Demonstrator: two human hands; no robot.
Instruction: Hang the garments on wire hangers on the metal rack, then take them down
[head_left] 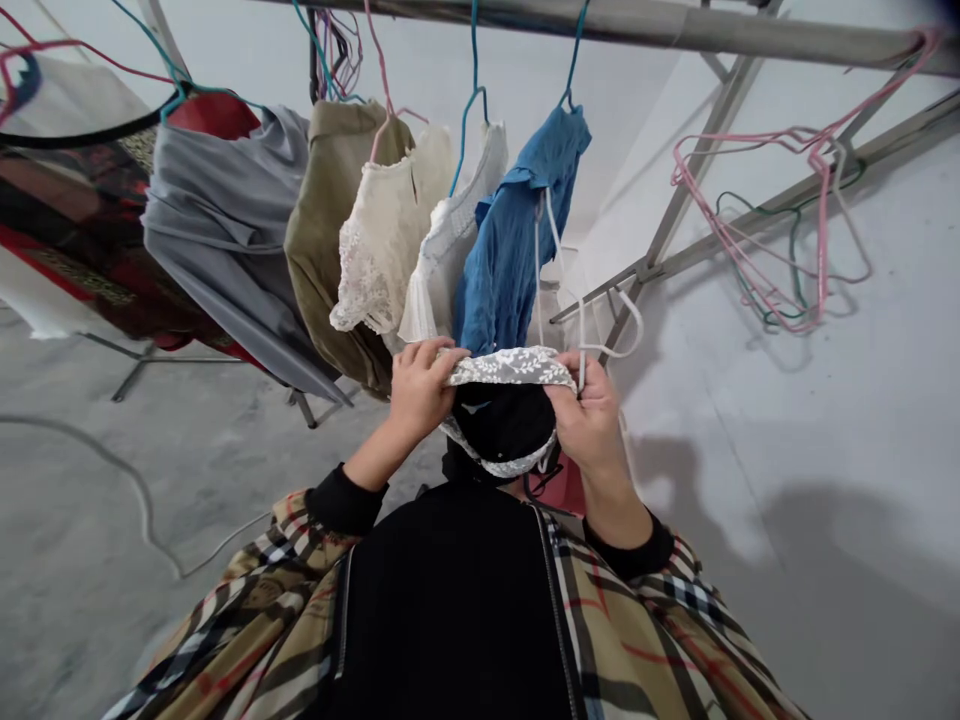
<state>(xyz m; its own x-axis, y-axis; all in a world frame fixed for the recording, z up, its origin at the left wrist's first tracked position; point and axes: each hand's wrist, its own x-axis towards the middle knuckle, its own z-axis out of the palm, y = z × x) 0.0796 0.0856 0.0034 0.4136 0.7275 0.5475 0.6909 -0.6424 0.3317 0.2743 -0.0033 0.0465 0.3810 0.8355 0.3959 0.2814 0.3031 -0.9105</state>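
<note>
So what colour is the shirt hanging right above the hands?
Blue. The shirt hangs on a teal hanger, clearest in the head view.

Your left hand (420,390) and right hand (589,415) grip a black garment with white lace trim (504,405) by its lace edge. Just above it, a blue shirt (517,235) hangs on the metal rail (675,28).

The person is wearing a tan plaid jacket (645,640) crossed with black, white and red stripes, hanging open over a black top (450,610). Beside the top, a dark zipper is edging the jacket. Black cuffs (341,500) are showing beyond the jacket sleeves; both hands (420,390) are bare.
</note>
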